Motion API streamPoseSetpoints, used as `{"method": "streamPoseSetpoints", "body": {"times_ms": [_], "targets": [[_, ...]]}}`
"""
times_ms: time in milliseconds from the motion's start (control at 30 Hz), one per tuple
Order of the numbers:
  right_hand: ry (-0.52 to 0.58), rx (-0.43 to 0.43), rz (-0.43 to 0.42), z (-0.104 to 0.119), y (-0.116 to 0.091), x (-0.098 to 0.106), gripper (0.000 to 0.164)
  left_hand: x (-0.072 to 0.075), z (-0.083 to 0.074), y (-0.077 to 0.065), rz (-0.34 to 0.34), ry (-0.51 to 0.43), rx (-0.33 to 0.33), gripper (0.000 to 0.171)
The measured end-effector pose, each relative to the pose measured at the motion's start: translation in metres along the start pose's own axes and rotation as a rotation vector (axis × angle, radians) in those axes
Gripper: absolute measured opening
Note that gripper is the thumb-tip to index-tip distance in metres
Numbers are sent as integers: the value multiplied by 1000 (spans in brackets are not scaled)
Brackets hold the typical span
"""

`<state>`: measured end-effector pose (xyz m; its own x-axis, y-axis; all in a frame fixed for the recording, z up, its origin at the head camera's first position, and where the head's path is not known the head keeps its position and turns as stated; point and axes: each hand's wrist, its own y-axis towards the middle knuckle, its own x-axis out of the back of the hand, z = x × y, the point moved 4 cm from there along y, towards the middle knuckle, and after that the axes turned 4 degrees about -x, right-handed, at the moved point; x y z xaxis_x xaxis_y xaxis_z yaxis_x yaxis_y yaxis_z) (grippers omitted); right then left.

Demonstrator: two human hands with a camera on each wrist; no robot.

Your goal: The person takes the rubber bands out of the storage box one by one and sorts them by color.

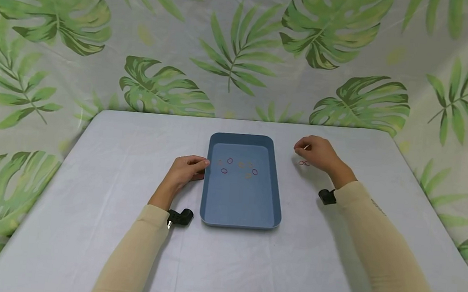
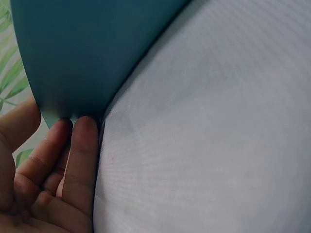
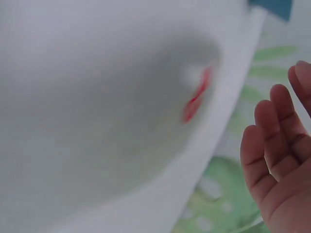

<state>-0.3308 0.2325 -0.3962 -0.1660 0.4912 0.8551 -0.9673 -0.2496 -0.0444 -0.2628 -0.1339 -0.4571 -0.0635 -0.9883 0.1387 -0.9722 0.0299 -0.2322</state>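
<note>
A blue rectangular tray [image 1: 240, 208] lies on the white-covered table. My left hand [image 1: 187, 172] holds its left side, the thumb at the rim and the fingers [image 2: 82, 145] against the outer wall. Inside the tray are several thin small rings: red ones such as this red ring [image 1: 254, 172], and faint yellowish ones [image 1: 240, 164]. Right of the tray, two red rings [image 1: 304, 163] lie side by side on the cloth, blurred in the right wrist view. Just above them is my right hand [image 1: 318, 151], thumb and index fingertips close together; I cannot tell whether they pinch a ring.
White cloth [image 1: 142, 132] covers the table around the tray. Behind the table's far edge hangs a leaf-print curtain [image 1: 243, 48], which also shows at both sides. A small black camera [image 1: 180, 217] is on the left wrist and another black camera [image 1: 327, 197] on the right.
</note>
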Motion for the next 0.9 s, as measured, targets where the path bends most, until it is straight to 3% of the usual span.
{"method": "streamPoseSetpoints", "body": {"times_ms": [233,400,633,900], "targets": [[4,198,0,52,-4,0,19,0,0,1,0,3,1,34],[19,291,24,78,-9,-5,16,-1,0,3,-3,-10,1,33],[14,385,37,97,-14,-17,15,-1,0,3,-3,-2,-1,34],[-9,400,71,104,-14,-34,15,0,1,2,-2,3,3,34]]}}
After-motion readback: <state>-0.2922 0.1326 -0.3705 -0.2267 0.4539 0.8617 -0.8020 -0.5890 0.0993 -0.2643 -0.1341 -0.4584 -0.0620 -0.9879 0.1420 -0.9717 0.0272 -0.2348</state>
